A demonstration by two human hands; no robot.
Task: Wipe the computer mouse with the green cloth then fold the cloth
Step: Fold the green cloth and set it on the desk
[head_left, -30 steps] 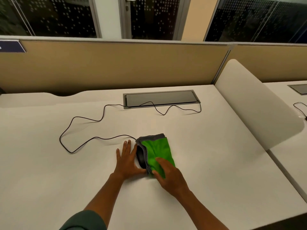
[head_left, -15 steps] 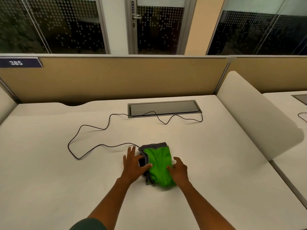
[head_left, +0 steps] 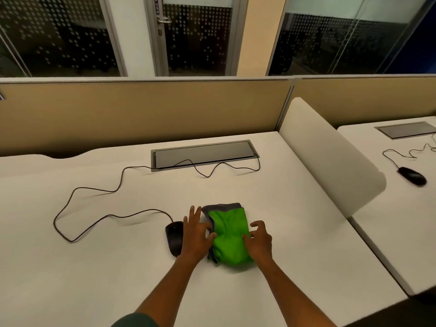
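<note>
Both hands on the folded green cloth [head_left: 230, 234], mouse [head_left: 175, 237] sitting bare just left of it.

Cloth lying flat on the white desk [head_left: 94, 267], folded into a thick pad, grey edge showing along its far and left sides. Left hand [head_left: 197, 234] spread flat and open, fingers out, palm down right between mouse and cloth, thumb tip touching the cloth's left edge, covering the mouse's right side. Right hand [head_left: 259, 239] on the cloth's right edge, fingers curled loosely, pressing down rather than gripping as far as can be told. Mouse cable [head_left: 94, 192] looping away left of the cloth, then back up to the grey cable slot [head_left: 203, 154] beyond it. Second mouse [head_left: 411, 176] far right of the cloth, past a white divider [head_left: 330, 156].
</note>
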